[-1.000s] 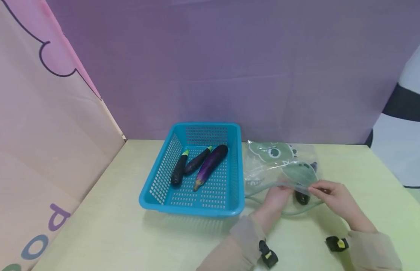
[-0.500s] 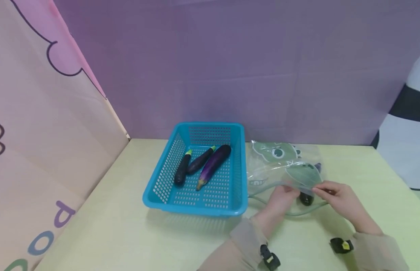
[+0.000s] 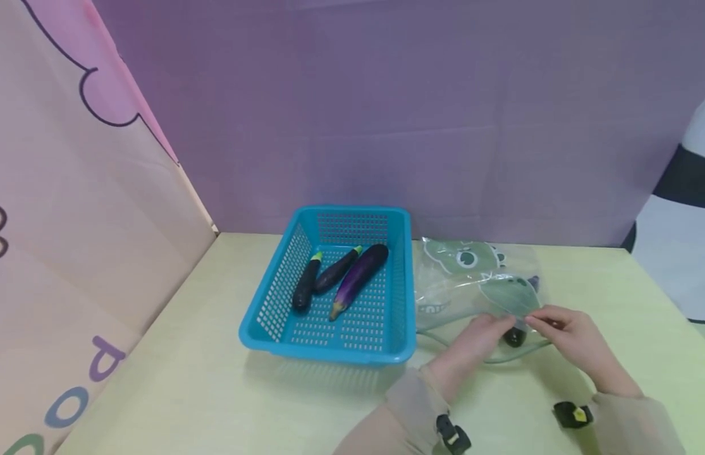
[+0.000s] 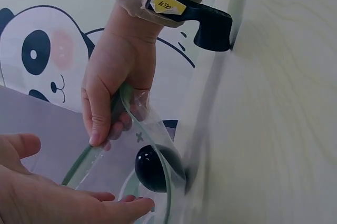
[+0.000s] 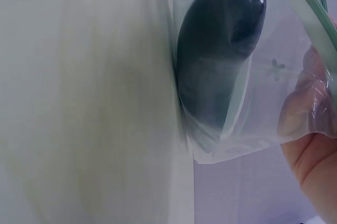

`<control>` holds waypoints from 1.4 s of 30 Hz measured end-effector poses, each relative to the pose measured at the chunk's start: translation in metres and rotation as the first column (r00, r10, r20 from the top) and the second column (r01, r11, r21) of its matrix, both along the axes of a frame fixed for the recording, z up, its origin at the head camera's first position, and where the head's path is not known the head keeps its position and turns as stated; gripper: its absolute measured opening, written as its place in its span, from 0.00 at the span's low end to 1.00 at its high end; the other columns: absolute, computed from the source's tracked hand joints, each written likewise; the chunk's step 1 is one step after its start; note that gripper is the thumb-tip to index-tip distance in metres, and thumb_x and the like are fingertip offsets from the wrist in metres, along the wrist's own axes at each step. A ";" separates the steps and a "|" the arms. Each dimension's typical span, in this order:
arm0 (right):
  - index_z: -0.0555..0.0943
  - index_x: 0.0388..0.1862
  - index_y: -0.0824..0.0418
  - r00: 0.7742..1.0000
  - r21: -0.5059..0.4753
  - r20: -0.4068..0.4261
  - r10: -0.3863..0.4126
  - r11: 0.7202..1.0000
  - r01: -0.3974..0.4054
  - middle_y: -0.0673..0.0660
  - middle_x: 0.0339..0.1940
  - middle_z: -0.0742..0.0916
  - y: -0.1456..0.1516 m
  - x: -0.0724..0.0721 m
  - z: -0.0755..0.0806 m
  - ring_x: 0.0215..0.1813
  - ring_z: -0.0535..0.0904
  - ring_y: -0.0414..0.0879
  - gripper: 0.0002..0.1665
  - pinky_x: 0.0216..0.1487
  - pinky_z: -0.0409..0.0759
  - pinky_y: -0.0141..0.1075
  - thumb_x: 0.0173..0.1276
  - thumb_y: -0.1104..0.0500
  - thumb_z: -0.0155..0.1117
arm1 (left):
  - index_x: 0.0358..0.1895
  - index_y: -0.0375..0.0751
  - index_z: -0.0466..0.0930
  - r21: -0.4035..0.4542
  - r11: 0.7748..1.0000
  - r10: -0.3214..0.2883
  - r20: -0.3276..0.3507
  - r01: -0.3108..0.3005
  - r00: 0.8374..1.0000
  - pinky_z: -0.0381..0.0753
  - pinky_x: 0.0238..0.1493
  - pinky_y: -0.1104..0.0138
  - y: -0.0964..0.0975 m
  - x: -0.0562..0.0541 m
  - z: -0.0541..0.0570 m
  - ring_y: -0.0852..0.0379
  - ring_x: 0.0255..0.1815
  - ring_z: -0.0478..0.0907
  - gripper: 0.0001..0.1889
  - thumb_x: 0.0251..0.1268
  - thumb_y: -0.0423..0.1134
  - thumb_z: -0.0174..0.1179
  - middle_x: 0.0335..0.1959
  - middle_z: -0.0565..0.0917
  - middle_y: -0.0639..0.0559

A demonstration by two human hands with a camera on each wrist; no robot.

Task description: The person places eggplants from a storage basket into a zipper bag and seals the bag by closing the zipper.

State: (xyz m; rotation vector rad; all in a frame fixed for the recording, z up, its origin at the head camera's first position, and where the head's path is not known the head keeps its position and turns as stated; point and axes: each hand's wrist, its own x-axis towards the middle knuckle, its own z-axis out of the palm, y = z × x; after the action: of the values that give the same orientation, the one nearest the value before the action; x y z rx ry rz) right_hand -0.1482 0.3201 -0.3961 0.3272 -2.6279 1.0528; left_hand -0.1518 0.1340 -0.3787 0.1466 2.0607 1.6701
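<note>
A clear plastic zip bag [image 3: 454, 291] with a green cartoon print and green rim lies right of the basket. Its mouth gapes toward me, and the end of a dark eggplant [image 3: 514, 337] shows in it. In the right wrist view that eggplant [image 5: 216, 61] rests inside the clear film. My right hand [image 3: 568, 338] pinches the bag's upper rim between thumb and fingers. In the left wrist view my left hand [image 4: 63, 192] has its thumb apart and fingers extended at the bag's mouth. From the head view my left hand [image 3: 472, 344] reaches close to the right fingertips.
A blue perforated basket [image 3: 409, 284] stands left of the bag, with a purple eggplant [image 3: 359, 281] and two smaller dark ones in it. A purple cloth backdrop [image 3: 352, 114] rises behind the table [image 3: 176, 354]. Printed cloth walls stand at both sides.
My left hand has let go of the bag's upper rim and slid right toward my right hand. The rim has sunk slightly. The right hand keeps its pinch.
</note>
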 end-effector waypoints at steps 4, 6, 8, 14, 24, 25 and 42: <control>0.83 0.34 0.70 1.000 -0.003 -0.009 -0.010 1.000 0.010 0.26 0.29 0.80 0.000 0.000 -0.002 0.31 0.74 0.24 0.04 0.29 0.75 0.21 0.61 0.68 0.64 | 0.58 0.41 0.74 -0.034 0.999 0.009 -0.016 -0.010 1.000 0.72 0.62 0.55 0.001 0.002 0.003 0.52 0.58 0.74 0.26 0.66 0.55 0.51 0.55 0.78 0.50; 0.83 0.34 0.70 1.000 0.002 -0.010 -0.016 1.000 0.016 0.27 0.29 0.80 0.001 -0.001 -0.002 0.31 0.74 0.23 0.04 0.29 0.75 0.21 0.61 0.68 0.64 | 0.57 0.40 0.74 -0.033 0.999 0.012 -0.022 -0.013 1.000 0.72 0.61 0.56 0.001 0.003 0.004 0.52 0.57 0.75 0.25 0.66 0.55 0.51 0.54 0.79 0.50; 0.83 0.34 0.70 1.000 0.003 -0.008 -0.022 1.000 0.022 0.27 0.29 0.80 0.001 -0.001 -0.003 0.30 0.74 0.24 0.04 0.28 0.75 0.22 0.61 0.69 0.64 | 0.56 0.40 0.75 -0.023 1.000 0.008 -0.040 -0.009 0.999 0.73 0.60 0.57 0.001 0.003 0.005 0.53 0.57 0.75 0.24 0.67 0.54 0.50 0.54 0.79 0.50; 0.83 0.36 0.71 0.999 0.003 0.009 -0.033 0.999 0.033 0.26 0.29 0.80 0.000 0.000 0.000 0.30 0.73 0.24 0.06 0.27 0.75 0.24 0.64 0.67 0.62 | 0.56 0.41 0.75 -0.031 0.998 -0.064 -0.120 0.061 0.991 0.78 0.50 0.64 -0.003 0.003 0.010 0.59 0.50 0.77 0.22 0.67 0.52 0.51 0.50 0.81 0.52; 0.83 0.35 0.70 1.000 0.001 0.006 -0.011 1.000 0.011 0.26 0.29 0.80 0.000 0.000 0.002 0.31 0.74 0.23 0.07 0.27 0.76 0.24 0.64 0.66 0.62 | 0.57 0.46 0.76 -0.192 0.960 -0.249 -0.256 0.204 0.934 0.77 0.42 0.70 -0.016 0.006 0.027 0.64 0.43 0.77 0.22 0.69 0.55 0.48 0.44 0.82 0.58; 0.83 0.35 0.70 1.000 -0.001 0.005 -0.010 1.000 0.010 0.26 0.29 0.80 0.000 0.000 0.001 0.31 0.74 0.24 0.06 0.27 0.76 0.24 0.64 0.66 0.63 | 0.59 0.46 0.74 -0.194 0.960 -0.249 -0.257 0.202 0.934 0.78 0.45 0.69 -0.018 0.006 0.029 0.63 0.47 0.78 0.23 0.69 0.55 0.47 0.48 0.82 0.58; 0.83 0.33 0.70 1.000 -0.001 0.015 -0.020 1.000 0.020 0.28 0.27 0.80 0.000 -0.001 0.000 0.29 0.73 0.25 0.05 0.27 0.75 0.24 0.62 0.67 0.64 | 0.61 0.49 0.73 -0.095 0.987 -0.152 -0.337 0.127 0.929 0.73 0.58 0.68 -0.046 0.000 0.049 0.62 0.58 0.74 0.21 0.71 0.54 0.47 0.58 0.78 0.58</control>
State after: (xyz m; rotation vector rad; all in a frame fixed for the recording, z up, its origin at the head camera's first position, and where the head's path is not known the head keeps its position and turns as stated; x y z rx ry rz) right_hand -0.1489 0.3201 -0.3963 0.2937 -2.6380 1.0545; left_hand -0.1514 0.0875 -0.3294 0.5857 2.2952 1.5679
